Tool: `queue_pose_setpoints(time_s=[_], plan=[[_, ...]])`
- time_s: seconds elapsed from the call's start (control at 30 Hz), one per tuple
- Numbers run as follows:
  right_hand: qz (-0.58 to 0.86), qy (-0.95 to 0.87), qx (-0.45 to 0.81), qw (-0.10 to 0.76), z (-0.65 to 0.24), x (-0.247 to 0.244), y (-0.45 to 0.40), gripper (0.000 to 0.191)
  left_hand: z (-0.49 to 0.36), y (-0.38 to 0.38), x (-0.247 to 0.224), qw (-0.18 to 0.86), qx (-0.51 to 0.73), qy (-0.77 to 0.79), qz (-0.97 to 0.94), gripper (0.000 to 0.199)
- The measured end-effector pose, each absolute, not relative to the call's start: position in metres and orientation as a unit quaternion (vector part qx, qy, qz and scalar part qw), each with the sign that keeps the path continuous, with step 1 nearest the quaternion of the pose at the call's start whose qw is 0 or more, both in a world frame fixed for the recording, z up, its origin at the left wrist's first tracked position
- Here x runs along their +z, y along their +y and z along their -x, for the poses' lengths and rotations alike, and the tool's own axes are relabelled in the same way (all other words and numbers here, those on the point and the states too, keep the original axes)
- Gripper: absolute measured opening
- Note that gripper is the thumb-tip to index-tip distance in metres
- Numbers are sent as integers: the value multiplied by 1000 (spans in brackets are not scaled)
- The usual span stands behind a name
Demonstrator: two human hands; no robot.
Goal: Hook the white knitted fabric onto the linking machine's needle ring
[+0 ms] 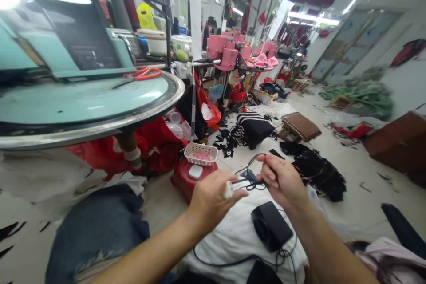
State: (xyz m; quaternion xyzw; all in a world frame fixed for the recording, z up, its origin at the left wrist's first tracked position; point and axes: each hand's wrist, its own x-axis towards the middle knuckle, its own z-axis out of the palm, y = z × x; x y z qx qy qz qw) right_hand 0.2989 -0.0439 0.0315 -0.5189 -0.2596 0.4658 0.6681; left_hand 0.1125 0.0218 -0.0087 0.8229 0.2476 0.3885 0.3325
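**While the left hand [213,202] and right hand [282,182] pinch a black cord [249,185], they hold apart**

On my remote feed, both forearms reach up from the bottom of the frame, with the cord looped between the hands. Fingers hide where it is gripped. A white tip [228,190] at the left fingers is hard to make out. Below the hands, a black pouch [271,226] sits on white cloth [229,239].

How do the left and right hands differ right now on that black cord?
The left hand sits lower with its fingers stretched out, while the right hand sits higher with its fingers curled. The left hand has a small white bit at its fingertips; the right hand has a flat dark tab beyond its fingers. Both are bare and hold the black cord above a white cloth.
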Motion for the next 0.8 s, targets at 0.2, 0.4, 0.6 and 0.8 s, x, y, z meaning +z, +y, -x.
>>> queue_pose_setpoints(time_s=[0.2,0.4,0.6,0.8], plan=[[551,-327,451,621,-298,34,-36,37,-133,36,11,227,227,238,-917,11],[618,-436,350,553,-305,25,-42,54,-129,54,2,481,313,306,-760,34],[672,-542,280,419,-295,19,-42,21,-129,50,-5,560,351,316,-681,35],[672,-514,283,452,-295,22,-42,30,-122,45,-11,489,390,366,-689,32]])
